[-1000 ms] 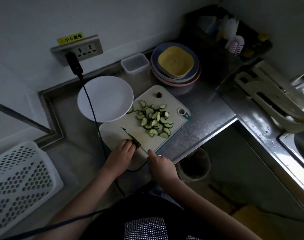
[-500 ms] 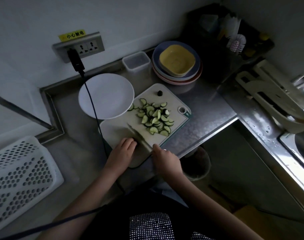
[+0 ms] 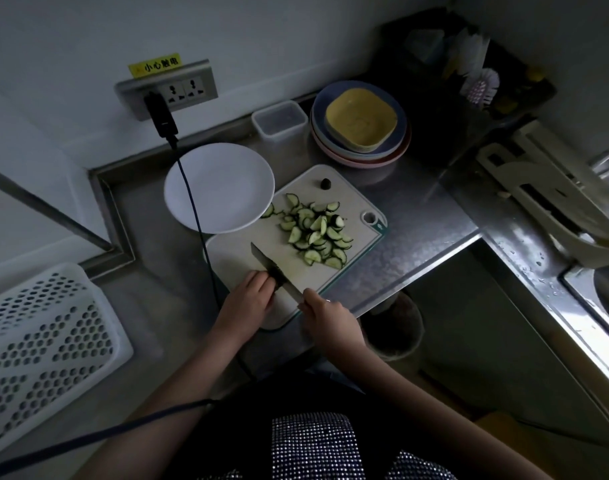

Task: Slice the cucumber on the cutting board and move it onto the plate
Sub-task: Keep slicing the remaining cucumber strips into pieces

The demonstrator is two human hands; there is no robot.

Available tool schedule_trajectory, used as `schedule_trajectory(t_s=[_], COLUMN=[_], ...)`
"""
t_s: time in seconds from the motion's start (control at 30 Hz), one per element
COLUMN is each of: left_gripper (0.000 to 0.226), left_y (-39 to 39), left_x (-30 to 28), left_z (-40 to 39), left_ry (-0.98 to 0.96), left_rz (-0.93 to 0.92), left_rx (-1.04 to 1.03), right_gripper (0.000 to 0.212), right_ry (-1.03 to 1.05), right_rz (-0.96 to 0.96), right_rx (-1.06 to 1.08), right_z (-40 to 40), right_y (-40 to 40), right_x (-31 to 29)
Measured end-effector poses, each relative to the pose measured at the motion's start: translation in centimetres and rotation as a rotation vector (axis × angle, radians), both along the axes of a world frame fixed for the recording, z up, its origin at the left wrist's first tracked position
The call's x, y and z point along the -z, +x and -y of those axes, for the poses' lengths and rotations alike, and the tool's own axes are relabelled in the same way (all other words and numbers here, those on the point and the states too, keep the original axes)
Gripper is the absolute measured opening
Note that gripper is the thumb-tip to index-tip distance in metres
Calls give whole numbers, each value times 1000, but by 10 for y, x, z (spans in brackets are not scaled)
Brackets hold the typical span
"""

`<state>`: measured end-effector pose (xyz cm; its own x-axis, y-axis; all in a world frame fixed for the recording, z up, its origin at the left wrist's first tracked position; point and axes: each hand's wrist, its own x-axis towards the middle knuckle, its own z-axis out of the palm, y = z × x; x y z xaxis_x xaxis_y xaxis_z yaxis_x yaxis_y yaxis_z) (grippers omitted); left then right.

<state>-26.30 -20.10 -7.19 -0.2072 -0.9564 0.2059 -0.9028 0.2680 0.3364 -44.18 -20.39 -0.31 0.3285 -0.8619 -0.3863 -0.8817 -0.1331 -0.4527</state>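
Dim kitchen corner, brushed steel counter (image 3: 417,233) with a dull, streaky sheen. On it a pale plastic cutting board (image 3: 351,195), rounded corners, green-edged, with a round hanging hole at its right corner. A smooth, round white plate (image 3: 223,183) lies at the board's upper left, its rim overlapping the board edge; nothing on it.

The cucumber slices (image 3: 315,232) are heaped in the middle-right of the board: thin half-moons, dark green skin, pale wet flesh, overlapping loosely. One slice sits partly tucked under the plate rim. A small dark cut-off stub (image 3: 325,183) lies apart near the board's far edge.

Right hand (image 3: 331,315) curled round the handle of a knife (image 3: 266,263); the handle is almost wholly covered by the fingers. Blade narrow and dark, tip pointing toward the plate. Left hand (image 3: 249,299) on the near part of the board, fingers bent against the blade's side; whatever it pins there is hidden by the knuckles and the gloom, so its grip cannot be judged.

A dark cable (image 3: 195,216) runs from a wall socket (image 3: 168,90) down across the plate. Behind: a clear lidded plastic tub (image 3: 279,121), stacked round plates (image 3: 360,147) topped by a yellow square dish. Far left, a white perforated plastic basket (image 3: 46,344), cut off by the frame. The rack at upper right is too dark to read.
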Motion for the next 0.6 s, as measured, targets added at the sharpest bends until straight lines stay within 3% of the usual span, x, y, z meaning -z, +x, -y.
schedule_trajectory(t_s=[0.27, 0.4, 0.6], left_gripper=[32, 18, 41], left_y=[-2, -1, 1], left_x=[-2, -2, 0], left_z=[0, 0, 0], left_ry=[-21, -57, 20], left_rz=[3, 12, -24], left_rx=[-12, -2, -10], right_gripper=[20, 19, 13], right_ry=[-17, -17, 32], right_rz=[-69, -111, -143], right_rx=[-42, -77, -65], right_z=[-3, -8, -2], right_y=[3, 9, 21], right_x=[-1, 2, 7])
